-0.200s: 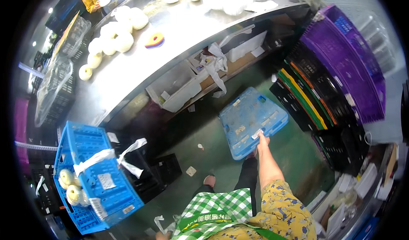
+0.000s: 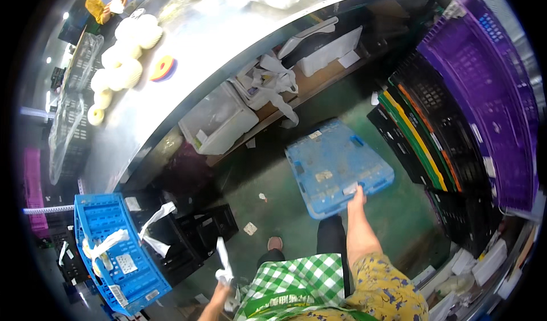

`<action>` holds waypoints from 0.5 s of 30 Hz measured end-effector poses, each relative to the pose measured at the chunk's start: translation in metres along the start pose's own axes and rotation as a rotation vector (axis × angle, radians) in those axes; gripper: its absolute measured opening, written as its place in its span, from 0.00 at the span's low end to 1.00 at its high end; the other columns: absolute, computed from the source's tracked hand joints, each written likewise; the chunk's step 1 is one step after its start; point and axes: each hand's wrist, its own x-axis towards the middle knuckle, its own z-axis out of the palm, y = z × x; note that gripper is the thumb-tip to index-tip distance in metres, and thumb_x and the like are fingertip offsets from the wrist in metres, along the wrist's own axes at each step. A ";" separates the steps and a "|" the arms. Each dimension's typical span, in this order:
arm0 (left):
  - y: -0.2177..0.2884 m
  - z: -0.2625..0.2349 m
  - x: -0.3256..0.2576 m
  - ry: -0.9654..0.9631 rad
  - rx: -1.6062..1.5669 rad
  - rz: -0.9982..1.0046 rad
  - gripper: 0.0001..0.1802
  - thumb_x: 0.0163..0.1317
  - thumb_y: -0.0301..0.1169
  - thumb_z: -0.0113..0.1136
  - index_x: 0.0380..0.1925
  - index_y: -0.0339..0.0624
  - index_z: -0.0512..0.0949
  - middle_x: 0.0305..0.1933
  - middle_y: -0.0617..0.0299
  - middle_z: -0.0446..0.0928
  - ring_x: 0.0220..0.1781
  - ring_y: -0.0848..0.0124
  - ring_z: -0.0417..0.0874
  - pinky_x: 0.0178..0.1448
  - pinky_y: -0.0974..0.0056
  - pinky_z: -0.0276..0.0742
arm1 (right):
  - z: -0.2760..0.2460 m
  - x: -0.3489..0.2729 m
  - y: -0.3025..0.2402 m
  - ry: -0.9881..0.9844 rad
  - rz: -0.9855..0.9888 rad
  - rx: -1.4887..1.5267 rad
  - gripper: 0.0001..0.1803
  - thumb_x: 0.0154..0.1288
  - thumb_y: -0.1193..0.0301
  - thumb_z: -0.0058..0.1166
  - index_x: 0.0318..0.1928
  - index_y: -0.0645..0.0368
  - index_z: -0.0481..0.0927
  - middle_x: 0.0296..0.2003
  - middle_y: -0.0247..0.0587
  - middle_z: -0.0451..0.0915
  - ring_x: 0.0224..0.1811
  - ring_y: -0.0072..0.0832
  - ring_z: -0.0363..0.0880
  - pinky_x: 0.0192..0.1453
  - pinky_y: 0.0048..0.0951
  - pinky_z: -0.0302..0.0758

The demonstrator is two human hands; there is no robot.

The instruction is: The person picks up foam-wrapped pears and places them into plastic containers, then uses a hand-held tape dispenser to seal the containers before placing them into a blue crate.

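Note:
Fingers of my right hand (image 2: pixel 356 199) close round the near edge of a blue folded plastic crate (image 2: pixel 336 155), held flat above the green floor in front of my legs. A small white label sits at that edge beside my fingers. Low in the picture my left hand (image 2: pixel 221 293) is closed on a crumpled white strip (image 2: pixel 223 258) that sticks up from it. An upright blue crate (image 2: pixel 126 247) stands at the left with a white strip tied on it and round, netted pale items partly visible inside.
A metal table (image 2: pixel 188 47) holds netted round items (image 2: pixel 125 73) and a coloured ring-shaped roll (image 2: pixel 163 68). Another person (image 2: pixel 117 1) handles something white at the far left. White bins (image 2: pixel 219 118) fill the shelf below. Stacked black crates (image 2: pixel 450 144) and a purple crate (image 2: pixel 484 93) stand right.
My left hand has come up further into view with the white strip. The folded crate stays in my right hand. The table and left crate have shifted left in the picture.

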 end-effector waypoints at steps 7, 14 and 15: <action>0.393 0.189 0.130 -0.052 -0.070 0.813 0.14 0.70 0.43 0.47 0.39 0.44 0.64 0.17 0.67 0.64 0.14 0.75 0.67 0.19 0.70 0.66 | -0.052 0.095 -0.001 0.173 0.063 -0.078 0.48 0.42 0.72 0.64 0.64 0.74 0.55 0.43 0.48 0.76 0.38 0.33 0.76 0.44 0.37 0.76; 0.652 0.116 0.341 0.212 0.297 1.188 0.25 0.63 0.50 0.54 0.40 0.35 0.76 0.36 0.53 0.77 0.44 0.63 0.76 0.50 0.57 0.70 | -0.003 0.141 0.025 0.031 0.094 -0.108 0.05 0.50 0.71 0.52 0.22 0.56 0.71 0.18 0.33 0.68 0.20 0.24 0.65 0.25 0.29 0.64; 0.685 0.177 0.333 0.452 -0.121 1.118 0.42 0.56 0.57 0.60 0.57 0.31 0.67 0.56 0.47 0.71 0.54 0.60 0.74 0.58 0.58 0.66 | 0.002 0.155 0.028 0.035 0.089 -0.081 0.05 0.50 0.72 0.52 0.22 0.56 0.71 0.18 0.33 0.68 0.19 0.24 0.65 0.25 0.29 0.64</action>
